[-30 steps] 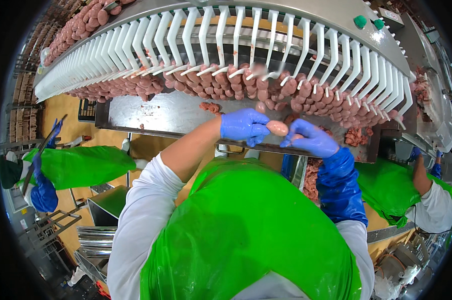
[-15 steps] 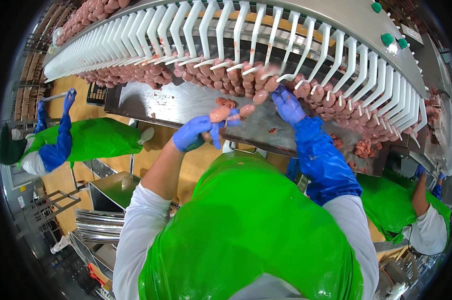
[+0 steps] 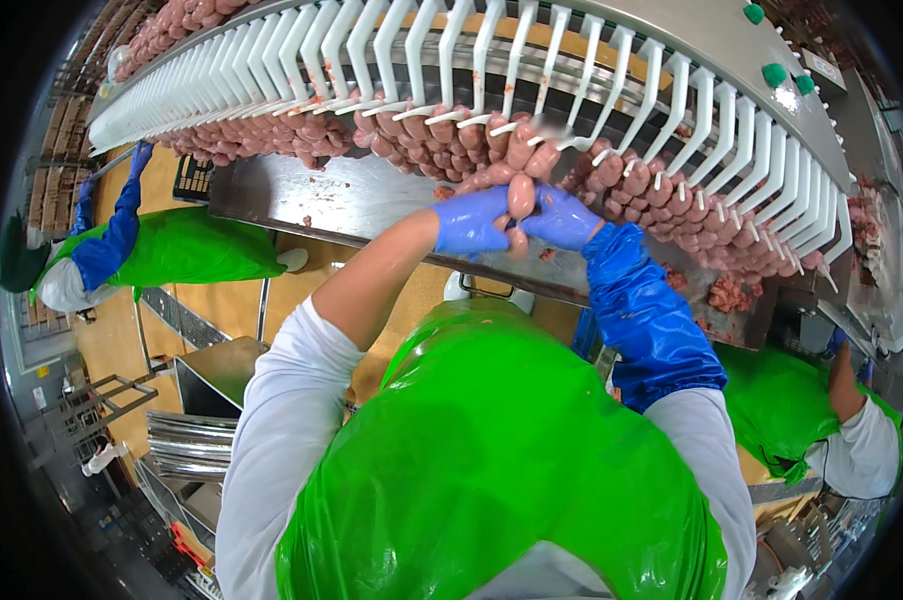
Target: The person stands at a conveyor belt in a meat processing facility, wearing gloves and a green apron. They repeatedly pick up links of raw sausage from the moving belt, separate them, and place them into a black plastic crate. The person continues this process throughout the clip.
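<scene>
Linked pink sausages (image 3: 522,196) run down between my gloved hands, one short link showing below them. My left hand (image 3: 469,221), in a blue glove, is closed on the chain from its left side; some fingertips are hidden behind the links. Pressed against the same chain from the right, my right hand (image 3: 563,217) has its fingers closed on it, with a blue sleeve behind the glove. Just above, the chain meets bunches of links (image 3: 411,145) hanging from white hooks (image 3: 504,75). One hook there is smeared by motion.
Beneath the hooks lies a metal tray (image 3: 291,200) with scraps of ground meat (image 3: 731,293). Co-workers in green aprons stand at left (image 3: 206,245) and right (image 3: 771,400); the left one grips a rod. Curved metal trays (image 3: 193,445) are stacked at lower left.
My left hand has moved right and up, bringing the sausage chain against my right hand. My right hand has shifted slightly down and left. The hooks have slid sideways. The left co-worker's arms have moved.
</scene>
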### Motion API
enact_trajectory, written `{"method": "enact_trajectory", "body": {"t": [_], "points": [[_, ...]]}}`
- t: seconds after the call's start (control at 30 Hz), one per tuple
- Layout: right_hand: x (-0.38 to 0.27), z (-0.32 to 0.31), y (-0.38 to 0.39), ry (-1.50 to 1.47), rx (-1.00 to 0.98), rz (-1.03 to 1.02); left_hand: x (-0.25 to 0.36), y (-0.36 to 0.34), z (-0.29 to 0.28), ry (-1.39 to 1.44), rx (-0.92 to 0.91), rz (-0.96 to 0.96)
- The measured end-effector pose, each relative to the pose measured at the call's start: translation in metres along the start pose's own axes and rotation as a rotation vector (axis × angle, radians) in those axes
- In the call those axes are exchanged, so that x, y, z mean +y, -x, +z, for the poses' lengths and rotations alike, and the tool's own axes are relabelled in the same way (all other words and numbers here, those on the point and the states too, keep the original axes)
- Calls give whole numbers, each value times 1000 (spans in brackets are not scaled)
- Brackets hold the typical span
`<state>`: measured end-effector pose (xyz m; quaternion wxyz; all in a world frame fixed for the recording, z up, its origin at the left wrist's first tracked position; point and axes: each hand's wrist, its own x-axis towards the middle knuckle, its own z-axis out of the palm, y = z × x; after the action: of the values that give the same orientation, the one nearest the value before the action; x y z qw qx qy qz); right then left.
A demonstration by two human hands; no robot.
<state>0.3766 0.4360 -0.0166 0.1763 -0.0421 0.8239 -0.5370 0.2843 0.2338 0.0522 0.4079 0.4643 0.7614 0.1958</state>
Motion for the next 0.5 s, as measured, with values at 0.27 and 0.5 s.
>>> {"method": "enact_trajectory", "body": {"t": [0.27, 0.5], "points": [[5, 33, 42, -708, -156, 215, 25, 4, 20, -174, 38, 76], [30, 41, 17, -1201, -51, -136, 18, 6, 37, -222, 114, -253]]}}
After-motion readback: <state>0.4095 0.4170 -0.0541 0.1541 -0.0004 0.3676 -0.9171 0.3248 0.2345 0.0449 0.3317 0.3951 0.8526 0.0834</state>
